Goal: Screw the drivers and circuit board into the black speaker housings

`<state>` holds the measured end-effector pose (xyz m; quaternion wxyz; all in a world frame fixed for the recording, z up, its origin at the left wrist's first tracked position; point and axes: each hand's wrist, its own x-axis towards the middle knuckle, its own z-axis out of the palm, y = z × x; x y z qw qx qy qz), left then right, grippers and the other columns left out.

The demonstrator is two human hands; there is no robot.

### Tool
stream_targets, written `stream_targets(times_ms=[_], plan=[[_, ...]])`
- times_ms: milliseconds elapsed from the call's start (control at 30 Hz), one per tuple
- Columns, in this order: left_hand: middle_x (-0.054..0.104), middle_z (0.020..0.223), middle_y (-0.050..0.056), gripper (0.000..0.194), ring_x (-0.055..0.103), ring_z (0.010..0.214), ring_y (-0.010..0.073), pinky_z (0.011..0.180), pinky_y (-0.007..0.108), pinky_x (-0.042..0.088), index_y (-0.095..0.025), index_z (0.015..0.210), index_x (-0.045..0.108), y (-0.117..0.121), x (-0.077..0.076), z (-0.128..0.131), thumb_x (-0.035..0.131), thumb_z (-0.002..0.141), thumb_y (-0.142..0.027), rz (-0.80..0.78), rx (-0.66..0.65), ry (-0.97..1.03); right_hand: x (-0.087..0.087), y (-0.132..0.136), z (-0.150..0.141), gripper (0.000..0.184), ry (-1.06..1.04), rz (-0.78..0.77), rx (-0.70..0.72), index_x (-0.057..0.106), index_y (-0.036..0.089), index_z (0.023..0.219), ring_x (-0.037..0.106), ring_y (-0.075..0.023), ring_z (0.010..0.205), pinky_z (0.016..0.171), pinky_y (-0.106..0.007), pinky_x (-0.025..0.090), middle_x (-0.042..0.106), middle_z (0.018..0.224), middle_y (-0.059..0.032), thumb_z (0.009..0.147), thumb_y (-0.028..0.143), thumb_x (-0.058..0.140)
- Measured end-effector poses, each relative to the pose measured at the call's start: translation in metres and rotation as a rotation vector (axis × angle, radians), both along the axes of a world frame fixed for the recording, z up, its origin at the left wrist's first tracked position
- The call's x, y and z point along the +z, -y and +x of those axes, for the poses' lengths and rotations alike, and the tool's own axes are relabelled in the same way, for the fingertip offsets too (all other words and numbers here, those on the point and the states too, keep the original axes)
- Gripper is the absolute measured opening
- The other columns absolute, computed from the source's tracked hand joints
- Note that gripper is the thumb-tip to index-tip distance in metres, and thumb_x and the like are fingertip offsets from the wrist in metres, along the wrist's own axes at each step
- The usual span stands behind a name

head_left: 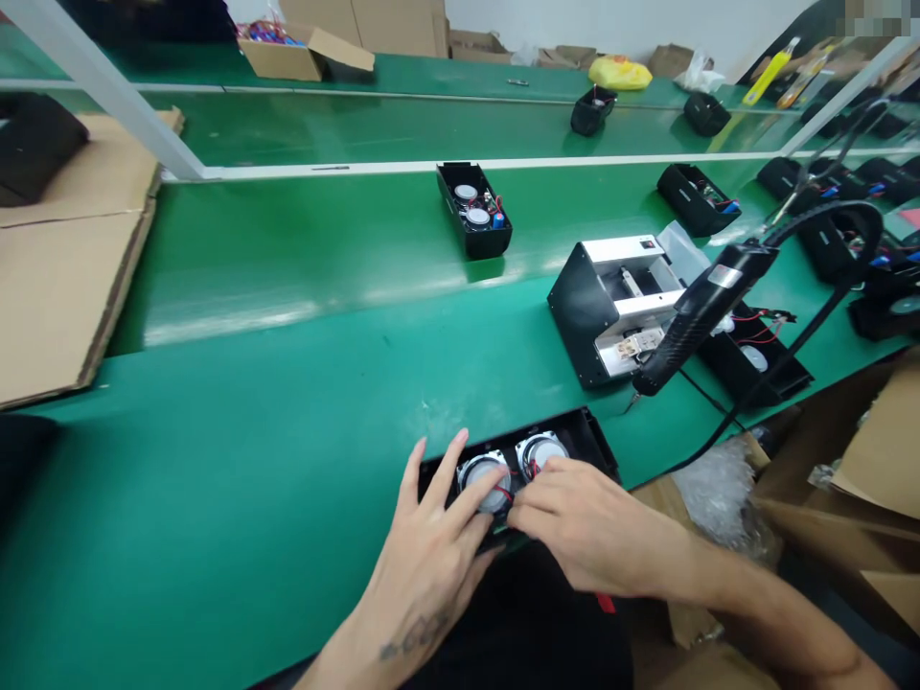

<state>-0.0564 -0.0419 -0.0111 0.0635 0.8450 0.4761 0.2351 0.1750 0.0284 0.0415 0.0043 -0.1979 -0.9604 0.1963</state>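
Observation:
A long black speaker case (593, 443) lies open side up at the bench's near edge, with two round speaker drivers (542, 452) set in it. Thin red wires (504, 494) run beside the drivers. My left hand (438, 532) holds the case at its left part, fingers spread across the near driver and thumb along the near side. Over the case's middle, my right hand (582, 517) has its fingertips pinched together by the wires. What sits between those fingertips is hidden.
An electric screwdriver (704, 316) hangs right of the case, in front of a screw feeder (610, 307). Another open speaker case (474, 211) stands farther back, with several more at right. Cardboard (72, 278) lies at left; a box of coloured parts (284, 53) sits on the far bench.

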Motion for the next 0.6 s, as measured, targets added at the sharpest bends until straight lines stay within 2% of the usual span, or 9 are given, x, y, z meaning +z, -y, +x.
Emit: stream_targets(times_ms=[67, 133, 167, 267, 333, 400, 533, 600], plan=[[0.071, 0.145, 0.003, 0.028, 0.04, 0.158, 0.0437, 0.133, 0.072, 0.018, -0.027, 0.111, 0.079, -0.016, 0.002, -0.008, 0.086, 0.084, -0.032, -0.055, -0.062, -0.02, 0.006, -0.016, -0.005, 0.014, 0.005, -0.052, -0.004, 0.075, 0.017, 0.102, 0.073, -0.0261, 0.093, 0.09, -0.04, 0.055, 0.081, 0.1, -0.0071, 0.091, 0.01, 0.07], [0.07, 0.145, 0.004, 0.021, 0.045, 0.155, 0.0426, 0.128, 0.071, 0.031, -0.029, 0.105, 0.082, -0.038, 0.008, -0.018, 0.084, 0.085, -0.036, -0.186, -0.113, -0.002, 0.016, -0.038, -0.012, 0.014, 0.001, -0.156, -0.05, 0.079, 0.02, 0.104, 0.075, -0.0253, 0.092, 0.083, -0.036, 0.054, 0.083, 0.099, -0.0045, 0.092, 0.014, 0.075], [0.069, 0.145, 0.004, 0.018, 0.049, 0.152, 0.0411, 0.125, 0.067, 0.037, -0.029, 0.098, 0.083, -0.051, 0.013, -0.022, 0.083, 0.086, -0.042, -0.28, -0.125, 0.023, 0.021, -0.049, -0.016, 0.019, -0.017, -0.211, -0.076, 0.08, 0.022, 0.109, 0.076, -0.0246, 0.095, 0.083, -0.034, 0.053, 0.084, 0.105, -0.0035, 0.092, 0.013, 0.075], [0.067, 0.143, 0.004, 0.033, 0.065, 0.129, 0.0319, 0.106, 0.044, 0.055, -0.024, 0.08, 0.081, -0.081, 0.032, -0.029, 0.079, 0.085, -0.056, -0.608, -0.13, 0.091, 0.034, -0.073, -0.03, 0.033, -0.013, -0.344, -0.107, 0.08, 0.022, 0.118, 0.078, -0.0248, 0.103, 0.081, -0.03, 0.052, 0.085, 0.115, -0.0041, 0.086, 0.013, 0.079], [0.066, 0.14, 0.004, 0.038, 0.068, 0.114, 0.0256, 0.092, 0.034, 0.056, -0.021, 0.074, 0.077, -0.091, 0.045, -0.029, 0.078, 0.083, -0.058, -0.751, -0.119, 0.108, 0.04, -0.079, -0.038, 0.034, 0.043, -0.366, -0.108, 0.081, 0.019, 0.115, 0.078, -0.0257, 0.099, 0.074, -0.028, 0.049, 0.085, 0.11, -0.0057, 0.081, 0.016, 0.082], [0.066, 0.138, 0.003, 0.039, 0.067, 0.107, 0.0229, 0.087, 0.031, 0.054, -0.02, 0.069, 0.073, -0.092, 0.053, -0.026, 0.078, 0.081, -0.056, -0.785, -0.101, 0.115, 0.042, -0.079, -0.044, 0.032, 0.09, -0.357, -0.116, 0.082, 0.018, 0.109, 0.076, -0.0251, 0.093, 0.067, -0.028, 0.045, 0.085, 0.102, -0.0057, 0.078, 0.016, 0.083], [0.066, 0.137, 0.003, 0.038, 0.065, 0.109, 0.0232, 0.086, 0.031, 0.051, -0.02, 0.063, 0.07, -0.089, 0.053, -0.023, 0.078, 0.078, -0.055, -0.781, -0.097, 0.114, 0.039, -0.072, -0.046, 0.029, 0.104, -0.355, -0.102, 0.082, 0.016, 0.107, 0.073, -0.0232, 0.086, 0.062, -0.028, 0.041, 0.083, 0.094, -0.0051, 0.078, 0.02, 0.082], [0.066, 0.136, 0.002, 0.036, 0.064, 0.111, 0.0236, 0.088, 0.031, 0.05, -0.021, 0.065, 0.071, -0.089, 0.05, -0.024, 0.078, 0.077, -0.054, -0.782, -0.095, 0.122, 0.036, -0.068, -0.045, 0.036, 0.112, -0.296, -0.097, 0.081, 0.016, 0.112, 0.073, -0.0245, 0.084, 0.061, -0.028, 0.038, 0.083, 0.095, -0.0064, 0.078, 0.026, 0.084]])
